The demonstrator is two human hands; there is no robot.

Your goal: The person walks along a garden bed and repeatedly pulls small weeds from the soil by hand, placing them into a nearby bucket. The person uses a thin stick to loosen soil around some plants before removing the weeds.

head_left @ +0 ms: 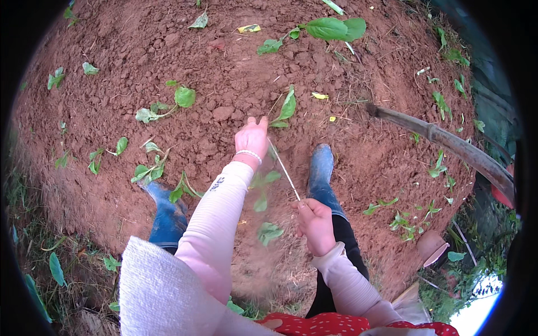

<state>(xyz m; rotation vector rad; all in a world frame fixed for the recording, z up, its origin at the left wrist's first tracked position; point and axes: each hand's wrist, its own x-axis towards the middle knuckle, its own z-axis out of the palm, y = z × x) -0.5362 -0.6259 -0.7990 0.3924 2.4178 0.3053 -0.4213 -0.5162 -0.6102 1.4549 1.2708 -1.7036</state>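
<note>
My left hand (252, 139), a white beaded bracelet (248, 153) on its wrist, is low over the red-brown soil. Its fingers curl down beside a green leafy seedling (287, 107), and what they hold is hidden. A straight, thin white length, a cord or a rod (284, 171), slants from beside this hand to my right hand (316, 224). My right hand is closed, pinching the near end between thumb and fingers. Below the white length, blurred green leaves (268, 232) show between my legs.
Blue boots (321, 171) straddle the working spot. Leafy seedlings (184, 97) lie scattered over the cloddy soil (117, 33). At right, a long bamboo-like pole (448, 140) reaches inward. A brownish pot-like container (431, 247) lies at the lower right, beside grass.
</note>
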